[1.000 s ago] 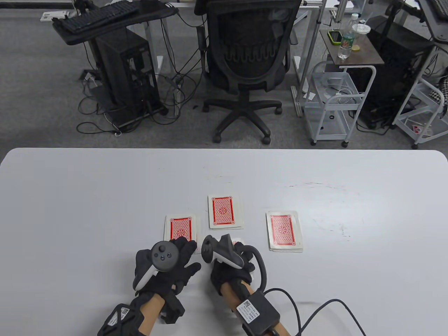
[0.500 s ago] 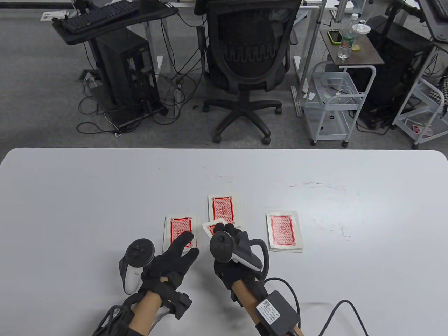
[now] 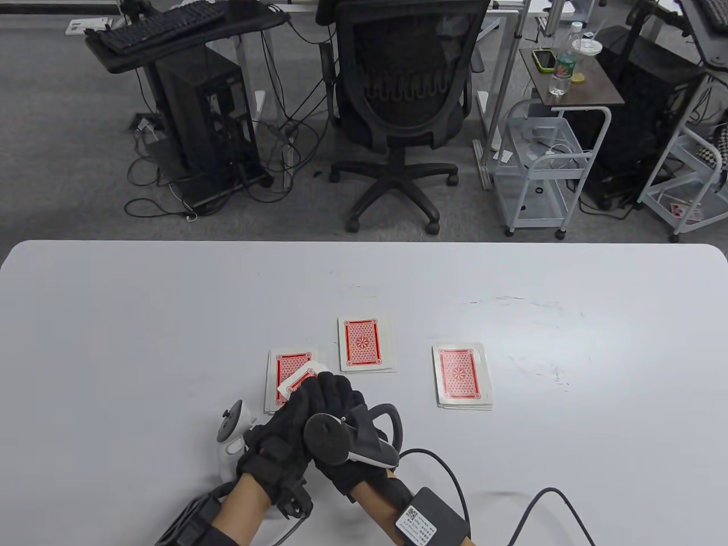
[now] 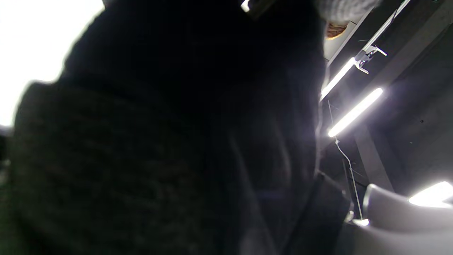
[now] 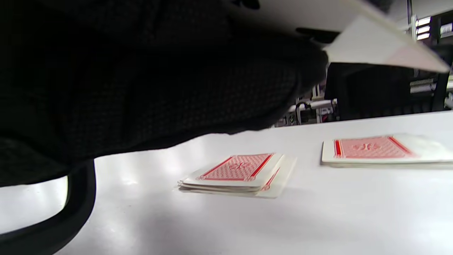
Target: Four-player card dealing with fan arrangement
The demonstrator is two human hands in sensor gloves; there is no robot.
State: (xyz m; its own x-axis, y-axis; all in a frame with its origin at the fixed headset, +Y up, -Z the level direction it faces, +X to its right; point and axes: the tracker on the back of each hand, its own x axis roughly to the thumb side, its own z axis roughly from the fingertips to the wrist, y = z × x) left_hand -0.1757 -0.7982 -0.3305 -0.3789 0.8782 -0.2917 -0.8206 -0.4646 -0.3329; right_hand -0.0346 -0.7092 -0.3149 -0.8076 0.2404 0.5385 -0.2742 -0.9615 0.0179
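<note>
The two gloved hands were close together at the near edge of the white table (image 3: 114,318), and the right hand (image 3: 335,421) lay partly over the left hand (image 3: 273,449). The right hand's fingers pinched one red-backed card (image 3: 298,380), which was tilted and lifted a little. In the right wrist view the card (image 5: 371,49) poked out past the dark glove, above the table. How the left hand's fingers lay could not be told, because the right hand hid them and the left wrist view was almost all dark glove. The held card hung over the left pile (image 3: 287,369), the pile closest to the hands, and covered part of it. A bit farther from the hands than the left pile, and to its right, sat the middle pile (image 3: 365,344). The right pile (image 3: 462,375) lay well to the right of the left pile. All the piles were face down. Past the far side of the table stood a black office chair (image 3: 406,108).
</note>
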